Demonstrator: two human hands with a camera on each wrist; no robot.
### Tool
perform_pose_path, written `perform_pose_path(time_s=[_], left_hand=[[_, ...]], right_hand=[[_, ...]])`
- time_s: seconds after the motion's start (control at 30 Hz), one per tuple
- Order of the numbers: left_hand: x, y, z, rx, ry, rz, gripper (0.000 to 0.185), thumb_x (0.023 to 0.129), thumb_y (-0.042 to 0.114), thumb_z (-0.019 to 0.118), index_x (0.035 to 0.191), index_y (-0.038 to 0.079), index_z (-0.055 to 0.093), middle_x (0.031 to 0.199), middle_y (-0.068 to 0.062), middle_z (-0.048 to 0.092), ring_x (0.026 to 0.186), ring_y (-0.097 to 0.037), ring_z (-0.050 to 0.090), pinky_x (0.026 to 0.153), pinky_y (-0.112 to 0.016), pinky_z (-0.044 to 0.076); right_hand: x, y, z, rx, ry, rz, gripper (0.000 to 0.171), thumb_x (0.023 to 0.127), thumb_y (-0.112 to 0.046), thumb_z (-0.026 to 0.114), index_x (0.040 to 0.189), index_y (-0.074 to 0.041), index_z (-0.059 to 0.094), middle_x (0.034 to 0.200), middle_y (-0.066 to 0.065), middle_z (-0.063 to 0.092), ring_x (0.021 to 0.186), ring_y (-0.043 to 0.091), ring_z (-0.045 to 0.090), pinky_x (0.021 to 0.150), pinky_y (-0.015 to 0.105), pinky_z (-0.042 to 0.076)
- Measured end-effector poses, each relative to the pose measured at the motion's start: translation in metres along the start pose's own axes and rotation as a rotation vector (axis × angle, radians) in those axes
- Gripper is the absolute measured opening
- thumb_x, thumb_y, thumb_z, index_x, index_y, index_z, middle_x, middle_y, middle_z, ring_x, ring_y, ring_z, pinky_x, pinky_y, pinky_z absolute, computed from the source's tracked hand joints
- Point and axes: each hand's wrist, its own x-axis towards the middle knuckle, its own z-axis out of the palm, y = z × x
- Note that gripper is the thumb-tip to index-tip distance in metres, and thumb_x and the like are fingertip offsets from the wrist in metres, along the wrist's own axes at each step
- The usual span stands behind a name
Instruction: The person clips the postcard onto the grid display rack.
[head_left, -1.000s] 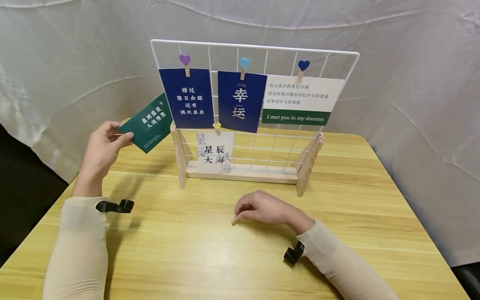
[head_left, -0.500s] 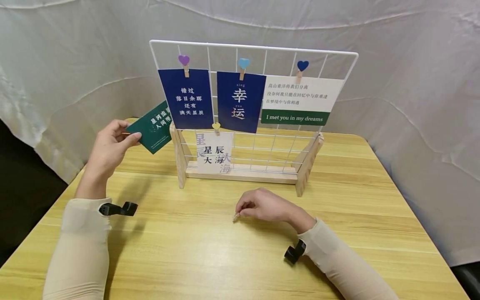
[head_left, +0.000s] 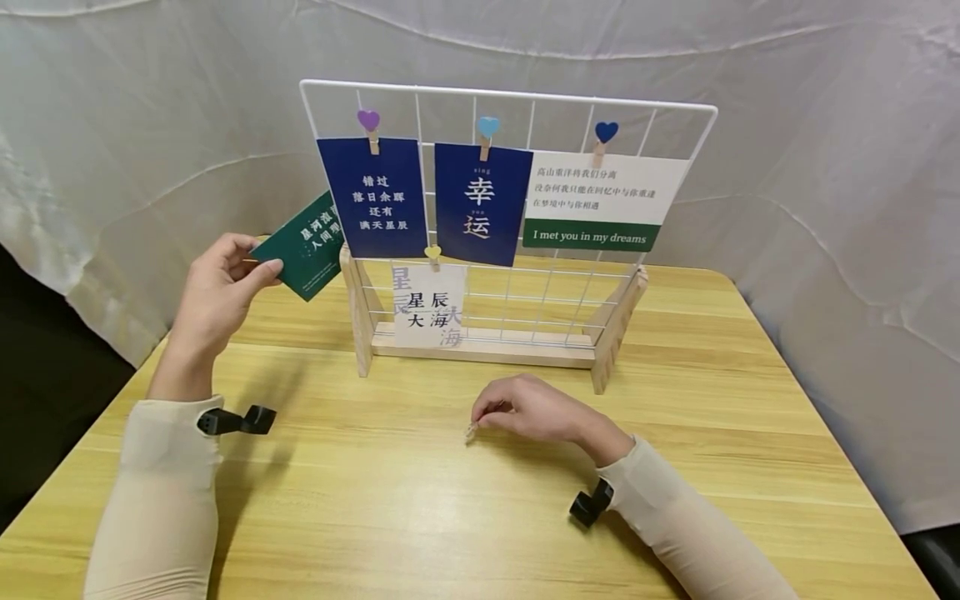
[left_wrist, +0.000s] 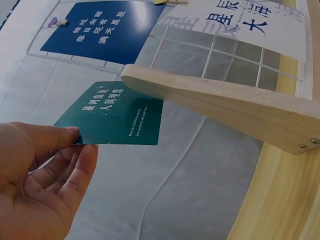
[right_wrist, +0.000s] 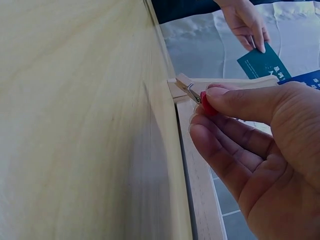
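Note:
My left hand (head_left: 217, 296) pinches a green card (head_left: 303, 250) by its near left corner, thumb on the printed face. The card's right end passes out of sight behind a blue card (head_left: 375, 200) clipped at the left of a white wire grid (head_left: 517, 283). In the left wrist view the green card (left_wrist: 117, 117) lies partly behind the stand's wooden leg (left_wrist: 220, 95). Low over the table, in front of the stand, my right hand (head_left: 532, 408) pinches a small wooden clothespin (head_left: 470, 432). The right wrist view shows a red piece (right_wrist: 207, 104) on that clothespin, between thumb and fingers.
More cards hang on the grid: a second blue one (head_left: 483, 208), a white and green one (head_left: 600, 200) and a small white one (head_left: 429, 308). Heart clothespins hold them. A wooden base (head_left: 487, 348) carries the grid on the table (head_left: 360, 500). Pale cloth (head_left: 825, 167) hangs behind.
My left hand has moved right with the green card, so more of it is hidden behind the blue card. The right hand has stayed nearly in place, with the clothespin turned slightly.

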Motion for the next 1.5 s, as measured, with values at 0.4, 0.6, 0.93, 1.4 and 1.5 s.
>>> perform_pose_path(time_s=[0.4,0.6,0.93,1.4,1.5], left_hand=[[-0.002,0.004,0.005,-0.012,0.01,0.033,0.019,0.096,0.011,0.063,0.112,0.003,0.056,0.12,-0.004,0.056,0.087,-0.005,0.062,0.077,-0.013,0.051],[-0.003,0.008,0.011,0.021,0.0,0.061,0.022,0.096,0.009,0.063,0.114,-0.001,0.055,0.115,-0.002,0.058,0.086,-0.003,0.062,0.076,-0.012,0.05],[-0.006,0.012,0.012,0.054,-0.009,0.078,0.024,0.096,0.009,0.063,0.115,-0.001,0.055,0.115,0.0,0.057,0.085,0.0,0.061,0.076,-0.012,0.049],[-0.011,0.024,-0.011,0.027,0.114,0.093,0.016,0.094,0.008,0.064,0.109,0.011,0.058,0.091,0.013,0.064,0.077,-0.003,0.064,0.078,-0.012,0.048],[-0.012,0.024,-0.018,0.003,0.123,0.103,0.018,0.094,0.005,0.064,0.11,0.011,0.059,0.091,0.012,0.065,0.076,-0.004,0.064,0.078,-0.013,0.048]], right_hand=[[0.0,-0.002,0.003,0.018,-0.014,-0.016,0.008,0.096,-0.018,0.065,0.097,-0.019,0.072,0.094,-0.013,0.067,0.083,0.004,0.058,0.074,0.025,0.05],[0.0,-0.001,0.01,0.038,-0.047,0.006,0.007,0.096,-0.017,0.065,0.097,-0.018,0.071,0.094,-0.013,0.066,0.085,0.003,0.059,0.077,0.024,0.05],[0.0,-0.001,0.012,0.004,-0.071,0.019,0.008,0.098,-0.019,0.062,0.098,-0.021,0.071,0.094,-0.016,0.065,0.082,0.003,0.058,0.074,0.023,0.049],[-0.005,-0.001,-0.011,-0.01,0.039,0.042,0.012,0.098,-0.017,0.061,0.101,-0.022,0.071,0.1,-0.015,0.065,0.091,0.004,0.06,0.082,0.028,0.05],[-0.005,-0.002,-0.016,-0.008,0.055,0.038,0.012,0.098,-0.015,0.061,0.102,-0.02,0.072,0.1,-0.013,0.067,0.093,0.006,0.061,0.083,0.029,0.051]])
